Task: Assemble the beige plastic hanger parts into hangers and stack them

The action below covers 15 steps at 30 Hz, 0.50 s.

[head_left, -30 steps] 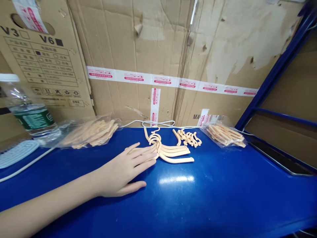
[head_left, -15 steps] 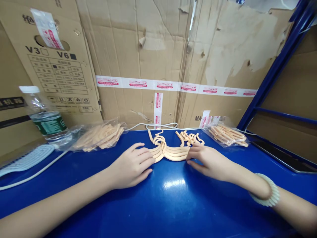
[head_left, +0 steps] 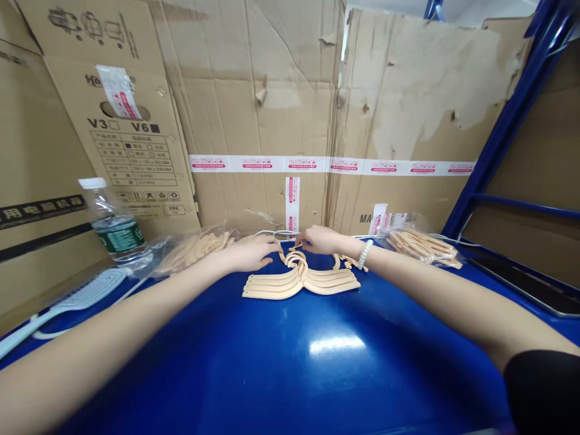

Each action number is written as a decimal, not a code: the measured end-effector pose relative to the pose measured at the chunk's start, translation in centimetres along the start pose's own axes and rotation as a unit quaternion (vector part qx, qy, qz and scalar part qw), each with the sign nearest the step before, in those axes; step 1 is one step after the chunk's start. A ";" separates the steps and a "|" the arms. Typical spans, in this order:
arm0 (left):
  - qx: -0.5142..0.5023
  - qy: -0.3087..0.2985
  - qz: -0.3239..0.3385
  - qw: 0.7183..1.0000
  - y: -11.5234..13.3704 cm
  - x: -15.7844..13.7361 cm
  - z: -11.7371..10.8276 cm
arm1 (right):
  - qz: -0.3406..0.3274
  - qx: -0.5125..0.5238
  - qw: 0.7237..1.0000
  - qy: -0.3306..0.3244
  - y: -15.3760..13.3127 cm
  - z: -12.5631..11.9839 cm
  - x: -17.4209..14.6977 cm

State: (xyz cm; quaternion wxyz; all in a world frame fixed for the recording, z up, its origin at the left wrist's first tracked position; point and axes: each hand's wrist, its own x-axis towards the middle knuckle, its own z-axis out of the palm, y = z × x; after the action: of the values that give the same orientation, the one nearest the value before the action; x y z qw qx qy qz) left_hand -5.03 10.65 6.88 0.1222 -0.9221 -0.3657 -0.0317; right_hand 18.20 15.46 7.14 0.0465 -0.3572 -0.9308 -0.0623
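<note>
Several beige curved slats (head_left: 330, 279) lie fanned in two stacked groups on the blue table, meeting in the middle. Hook-shaped beige pieces (head_left: 296, 261) loop above that meeting point. My left hand (head_left: 254, 252) reaches to their left, its fingers stretched and the thumb apart; the fingertips are close to a beige rod, and contact is unclear. Behind the hooks, my right hand (head_left: 319, 239) has bent fingers closed at a small S-shaped beige piece (head_left: 295, 247). More small curved pieces (head_left: 348, 262) lie partly hidden behind the right wrist.
Plastic bags of beige pieces lie at the left (head_left: 194, 251) and right (head_left: 423, 246). A water bottle (head_left: 118, 232) and a pale blue hairbrush (head_left: 86, 296) are on the left, a dark phone (head_left: 525, 285) on the right. Cardboard (head_left: 263, 133) stands behind, with a white cable along its foot.
Both hands have left the ends of the slats and moved farther back. My right hand has crossed leftward to the small S-shaped piece. The slats' outer ends now show.
</note>
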 end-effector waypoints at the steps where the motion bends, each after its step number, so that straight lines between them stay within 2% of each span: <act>1: -0.005 -0.004 0.005 1.000 -0.1 0.4 0.4 | -0.008 -0.002 1.000 -0.013 0.2 0.3 0.7; 6: -0.016 -0.020 0.024 0.999 -0.3 1.5 1.9 | -0.046 -0.008 0.998 -0.047 0.5 1.6 2.8; 15: 0.016 0.009 0.014 1.000 -1.9 1.4 3.0 | -0.019 -0.016 0.999 -0.035 0.6 2.7 3.9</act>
State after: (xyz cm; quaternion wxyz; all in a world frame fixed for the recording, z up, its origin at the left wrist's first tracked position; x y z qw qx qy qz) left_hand -5.42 13.70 4.61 0.1407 -0.9248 -0.3519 -0.0329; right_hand 15.64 18.87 5.08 0.0073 -0.3419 -0.9374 -0.0658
